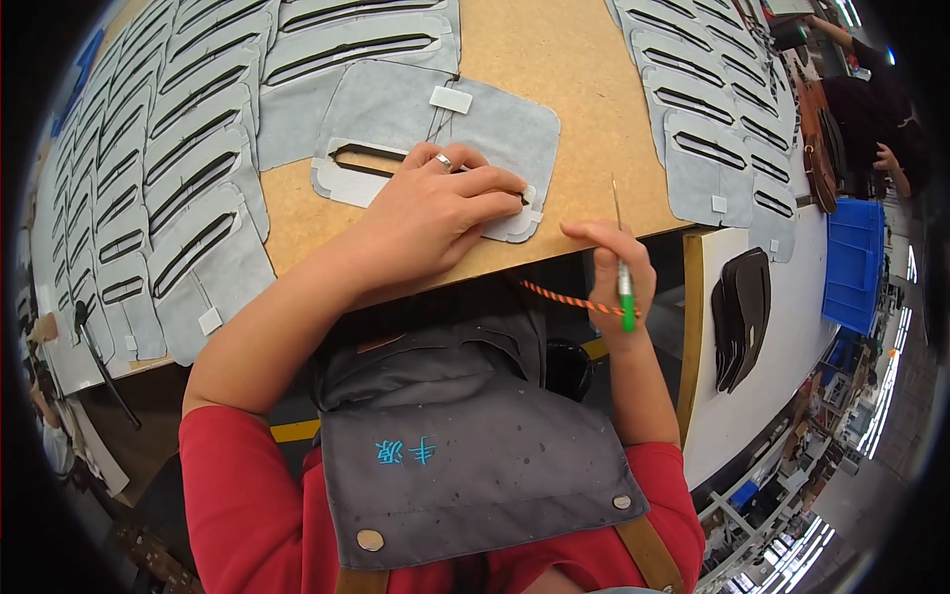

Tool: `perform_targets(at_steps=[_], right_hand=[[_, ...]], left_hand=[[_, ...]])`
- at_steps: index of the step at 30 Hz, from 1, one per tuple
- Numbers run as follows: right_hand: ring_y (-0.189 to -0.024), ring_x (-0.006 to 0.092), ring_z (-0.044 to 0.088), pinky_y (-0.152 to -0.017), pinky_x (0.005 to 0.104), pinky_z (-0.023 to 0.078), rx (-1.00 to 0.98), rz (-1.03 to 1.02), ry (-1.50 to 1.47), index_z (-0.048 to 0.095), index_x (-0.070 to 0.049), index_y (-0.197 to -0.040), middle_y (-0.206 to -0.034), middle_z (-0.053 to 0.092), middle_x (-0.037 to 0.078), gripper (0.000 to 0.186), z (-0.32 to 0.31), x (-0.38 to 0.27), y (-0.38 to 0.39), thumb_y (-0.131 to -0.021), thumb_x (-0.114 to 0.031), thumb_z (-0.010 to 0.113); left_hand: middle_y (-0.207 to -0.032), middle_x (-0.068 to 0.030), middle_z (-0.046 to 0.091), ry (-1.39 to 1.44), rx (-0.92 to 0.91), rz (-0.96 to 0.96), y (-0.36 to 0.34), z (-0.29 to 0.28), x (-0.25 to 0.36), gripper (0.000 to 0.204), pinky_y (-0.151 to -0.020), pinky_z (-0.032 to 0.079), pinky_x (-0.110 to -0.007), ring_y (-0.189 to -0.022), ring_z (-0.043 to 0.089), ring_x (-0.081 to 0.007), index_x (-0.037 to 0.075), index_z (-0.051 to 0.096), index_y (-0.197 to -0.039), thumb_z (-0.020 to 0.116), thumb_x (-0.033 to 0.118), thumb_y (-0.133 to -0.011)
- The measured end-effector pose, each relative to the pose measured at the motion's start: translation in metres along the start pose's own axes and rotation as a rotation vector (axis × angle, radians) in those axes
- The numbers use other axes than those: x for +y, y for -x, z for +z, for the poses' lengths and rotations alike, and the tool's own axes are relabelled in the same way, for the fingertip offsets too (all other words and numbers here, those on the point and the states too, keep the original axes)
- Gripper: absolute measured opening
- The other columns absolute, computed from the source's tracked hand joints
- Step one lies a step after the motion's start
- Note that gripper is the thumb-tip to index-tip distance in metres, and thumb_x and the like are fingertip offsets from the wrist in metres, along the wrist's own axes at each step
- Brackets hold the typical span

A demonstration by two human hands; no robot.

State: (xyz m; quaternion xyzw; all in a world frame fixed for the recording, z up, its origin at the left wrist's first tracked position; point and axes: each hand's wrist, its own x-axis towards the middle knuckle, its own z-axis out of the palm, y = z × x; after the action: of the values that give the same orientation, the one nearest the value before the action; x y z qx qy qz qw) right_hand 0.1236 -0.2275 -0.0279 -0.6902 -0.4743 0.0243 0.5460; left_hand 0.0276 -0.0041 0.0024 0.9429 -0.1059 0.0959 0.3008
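Note:
A grey panel, apparently leather, with a dark-edged slot lies at the table's near edge. My left hand presses on it from above, fingers spread lightly and their tips by the slot's right end, which they partly cover. A ring is on one finger. Just off the table edge, to the right of the panel, my right hand grips a slim pointed tool with a green handle. Its thin tip points away from me, apart from the panel. A small white tab sits on the panel near its far edge.
Overlapping rows of similar slotted panels cover the left of the wooden table, with more panels at right. An orange-and-black cord runs beside my right hand. Dark pieces and a blue crate are farther right, near another person.

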Motion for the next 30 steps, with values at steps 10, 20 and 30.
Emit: perform_targets(at_steps=[10, 20, 30], right_hand=[[-0.094, 0.0232, 0.06, -0.085, 0.0369, 0.046, -0.151, -0.287, 0.582, 0.059, -0.007, -0.098, -0.102, 0.064, 0.007, 0.025, 0.008, -0.017, -0.005, -0.075, -0.009, 0.068], [-0.048, 0.0031, 0.042, -0.042, 0.0185, 0.034, 0.392, 0.484, -0.322, 0.054, -0.004, -0.081, -0.06, 0.048, -0.004, 0.016, -0.01, -0.021, -0.068, -0.088, -0.015, 0.063], [-0.061, 0.0024, 0.039, -0.053, 0.019, 0.032, 0.423, 0.468, -0.137, 0.054, -0.005, -0.082, -0.067, 0.045, -0.006, 0.015, 0.013, 0.009, -0.065, -0.09, -0.015, 0.061]], left_hand=[[-0.116, -0.0064, 0.057, 0.13, -0.036, 0.002, 0.018, -0.039, -0.008, 0.027, -0.098, 0.037, -0.037, -0.113, 0.048, -0.0242, 0.006, 0.061, -0.101, 0.064, 0.002, -0.075], [-0.09, -0.0028, 0.06, 0.801, 0.311, -0.328, 0.013, -0.06, -0.057, 0.032, -0.075, 0.045, -0.022, -0.082, 0.055, -0.0082, 0.003, 0.046, -0.123, 0.053, 0.003, -0.091], [-0.067, 0.0011, 0.045, 0.452, 0.43, -0.355, 0.01, -0.031, -0.07, 0.033, -0.057, 0.033, -0.021, -0.062, 0.038, -0.0067, 0.009, 0.047, -0.124, 0.047, 0.001, -0.092]])
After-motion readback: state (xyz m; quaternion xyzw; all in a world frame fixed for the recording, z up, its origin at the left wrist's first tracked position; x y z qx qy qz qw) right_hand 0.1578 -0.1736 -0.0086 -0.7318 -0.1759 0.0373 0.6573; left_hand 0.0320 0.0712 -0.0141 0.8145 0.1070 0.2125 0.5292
